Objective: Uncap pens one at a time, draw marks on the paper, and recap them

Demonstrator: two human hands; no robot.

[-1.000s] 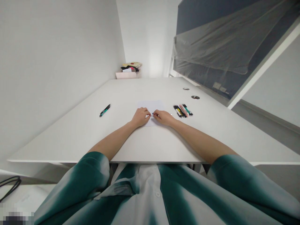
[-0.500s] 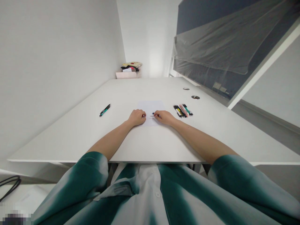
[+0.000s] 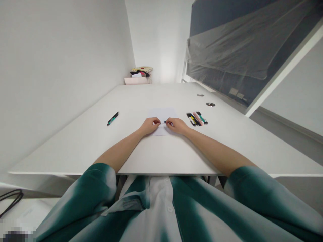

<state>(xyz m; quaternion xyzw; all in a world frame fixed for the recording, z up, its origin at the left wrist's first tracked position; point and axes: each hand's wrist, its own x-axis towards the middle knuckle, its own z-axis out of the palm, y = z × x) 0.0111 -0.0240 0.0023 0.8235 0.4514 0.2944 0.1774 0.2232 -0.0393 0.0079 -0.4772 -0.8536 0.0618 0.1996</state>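
Note:
Over a sheet of white paper point(image 3: 161, 112) my two hands are close together, fingertips almost meeting. My right hand point(image 3: 178, 126) pinches a thin dark rod that looks like a pen refill point(image 3: 163, 123); its free end points left. My left hand point(image 3: 150, 126) is closed in a pinch at that left end. Whatever small thing is between the left fingertips is hidden. Just behind the refill a small dark piece point(image 3: 165, 121) shows on the paper, partly covered by my right fingers.
Several pens point(image 3: 196, 119) lie side by side right of the paper. Black and green pens point(image 3: 113, 118) lie to the left. A pink box point(image 3: 136, 80) with cloth items stands at the table's far end. Two round metal discs point(image 3: 210, 104) sit at the right edge.
My left hand has moved right, bringing its fingertips from the paper's left side to the free end of the refill. My right hand has stayed nearly still.

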